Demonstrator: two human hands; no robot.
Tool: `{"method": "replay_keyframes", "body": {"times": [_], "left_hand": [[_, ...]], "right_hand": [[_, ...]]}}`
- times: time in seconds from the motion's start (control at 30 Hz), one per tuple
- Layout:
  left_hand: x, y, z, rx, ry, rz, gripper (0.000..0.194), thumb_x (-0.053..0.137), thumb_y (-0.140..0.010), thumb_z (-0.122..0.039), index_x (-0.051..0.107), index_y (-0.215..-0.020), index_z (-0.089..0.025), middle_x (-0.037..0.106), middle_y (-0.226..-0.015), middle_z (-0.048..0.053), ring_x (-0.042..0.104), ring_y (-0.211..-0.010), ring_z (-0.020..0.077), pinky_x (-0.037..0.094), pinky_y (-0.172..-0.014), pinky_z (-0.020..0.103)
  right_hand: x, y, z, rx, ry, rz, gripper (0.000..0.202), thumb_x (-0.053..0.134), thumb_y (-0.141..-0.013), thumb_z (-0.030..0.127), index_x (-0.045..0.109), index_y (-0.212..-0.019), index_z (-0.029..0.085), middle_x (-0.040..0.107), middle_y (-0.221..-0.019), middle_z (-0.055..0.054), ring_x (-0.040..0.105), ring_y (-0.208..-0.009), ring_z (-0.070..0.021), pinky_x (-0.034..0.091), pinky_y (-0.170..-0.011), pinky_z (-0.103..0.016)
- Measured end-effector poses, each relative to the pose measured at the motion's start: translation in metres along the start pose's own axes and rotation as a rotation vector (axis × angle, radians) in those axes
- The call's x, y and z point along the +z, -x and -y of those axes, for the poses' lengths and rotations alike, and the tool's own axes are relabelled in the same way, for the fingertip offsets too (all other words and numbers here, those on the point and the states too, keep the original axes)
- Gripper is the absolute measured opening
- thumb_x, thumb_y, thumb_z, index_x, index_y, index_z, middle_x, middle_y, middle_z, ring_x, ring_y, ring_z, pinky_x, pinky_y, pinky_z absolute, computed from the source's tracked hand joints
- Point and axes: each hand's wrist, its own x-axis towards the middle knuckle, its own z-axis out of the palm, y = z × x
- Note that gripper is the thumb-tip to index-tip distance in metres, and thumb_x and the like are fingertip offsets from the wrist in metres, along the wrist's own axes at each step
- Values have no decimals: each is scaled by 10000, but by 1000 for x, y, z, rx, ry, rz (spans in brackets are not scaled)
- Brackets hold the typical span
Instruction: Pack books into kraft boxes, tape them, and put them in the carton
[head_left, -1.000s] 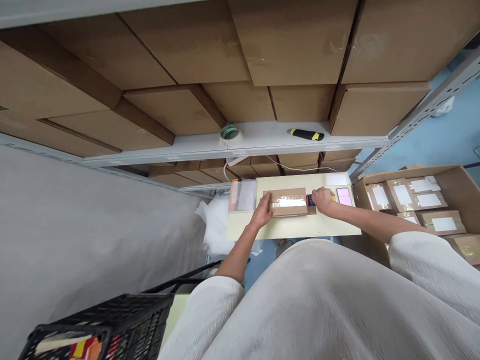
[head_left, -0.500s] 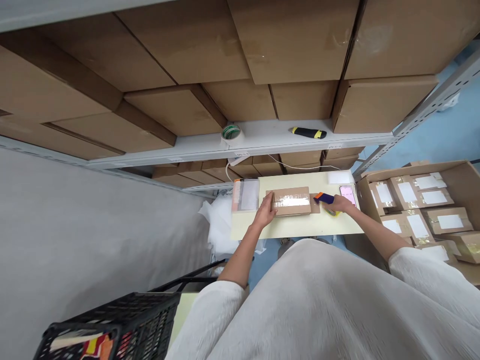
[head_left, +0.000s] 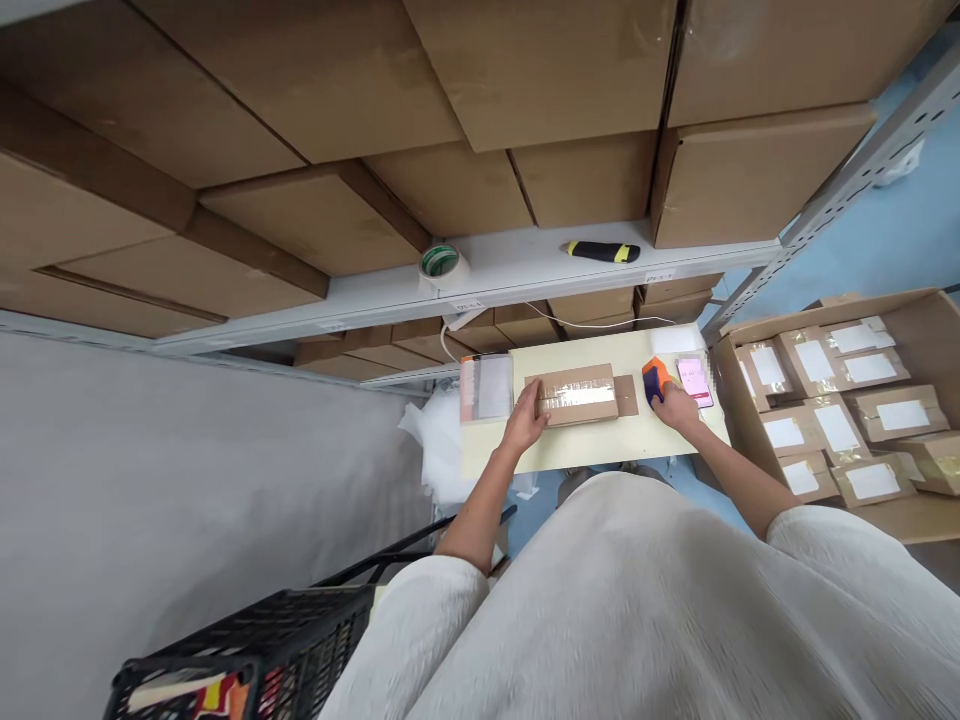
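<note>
A small cardboard box (head_left: pixel 577 393) lies on the pale yellow table (head_left: pixel 570 455), with shiny clear tape along its top and a flap sticking out on its right. My left hand (head_left: pixel 525 420) grips the left end of the box, thumb at the near side and fingers over the far part. To the right, apart from the box, my right hand (head_left: pixel 675 405) is closed around an orange and purple tape dispenser (head_left: pixel 655 378). Just beyond that hand lies a phone (head_left: pixel 694 381) with a pink screen.
Shelves of cardboard boxes (head_left: pixel 562 70) rise behind the table; a tape roll (head_left: pixel 441 264) and a utility knife (head_left: pixel 602 251) lie on one ledge. At right stands a large carton (head_left: pixel 930 320) of labelled boxes. A black crate (head_left: pixel 300 640) is at lower left, bubble wrap (head_left: pixel 442 445) beside the table.
My right hand has moved the tape dispenser right, away from the box flap, and turned it more upright. My left hand stays on the box. The view has shifted slightly.
</note>
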Motion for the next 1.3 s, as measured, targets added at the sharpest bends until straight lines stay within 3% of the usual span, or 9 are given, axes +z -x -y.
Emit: {"method": "replay_keyframes", "body": {"times": [0.43,0.53,0.67,0.83,0.93,1.03,1.1,1.2,1.3], "left_hand": [[-1,1,-2,42,13,18,919,698,-904,-282,315,-1739,-255,380,-1792,120,305,-1690,347,279,-1397,562],[-2,2,-1,55,16,19,892,684,-916,-294,327,-1733,-258,404,-1774,123,307,-1687,348,282,-1392,565],[-2,4,-3,113,1,21,848,656,-930,-296,349,-1719,-246,435,-1743,138,332,-1666,351,276,-1386,577],[1,-6,-16,118,-1,-61,726,641,-953,-299,456,-1652,-232,505,-1677,156,393,-1616,381,312,-1355,598],[5,-23,-21,33,19,-168,715,661,-971,-360,451,-1639,-216,417,-1737,181,328,-1646,407,310,-1341,627],[7,-36,-16,-103,51,-190,857,777,-904,-436,419,-1646,-200,323,-1774,231,304,-1648,475,323,-1309,671],[8,-40,-7,-158,116,-142,895,815,-874,-490,429,-1634,-219,382,-1737,239,368,-1616,485,357,-1287,662],[4,-37,3,-165,208,-61,786,770,-917,-513,475,-1598,-255,514,-1647,206,487,-1546,443,398,-1272,616],[-8,-32,-4,-142,208,-67,650,698,-979,-430,514,-1573,-241,535,-1624,194,521,-1514,416,393,-1281,590]], "right_hand": [[32,2,10,18,105,3,387,555,-1037,329,614,-1359,123,720,-1194,-225,701,-1133,-355,581,-886,-437],[34,7,11,32,110,13,426,561,-1037,340,589,-1390,104,720,-1219,-249,710,-1116,-359,585,-893,-450],[29,20,15,12,107,-47,412,550,-1056,383,600,-1385,140,688,-1337,-249,653,-1252,-368,571,-953,-450],[10,32,54,-84,-70,-191,459,443,-1110,462,608,-1413,159,676,-1388,-215,639,-1277,-360,528,-1048,-457],[1,29,94,-161,-202,-227,612,505,-1078,529,497,-1574,170,629,-1500,-195,640,-1284,-343,544,-1039,-428],[-2,23,123,-222,-191,-174,740,623,-1016,487,422,-1665,194,578,-1578,-191,605,-1358,-356,525,-1091,-432],[-1,20,129,-222,-166,-116,755,634,-1009,447,407,-1686,201,583,-1580,-189,593,-1389,-356,506,-1127,-437],[-2,23,128,-204,-165,-64,730,615,-1018,404,413,-1690,205,627,-1540,-172,607,-1386,-331,487,-1160,-423],[-11,32,126,-203,-198,-108,706,602,-1019,402,440,-1674,197,642,-1527,-163,608,-1386,-325,479,-1179,-419]]}}
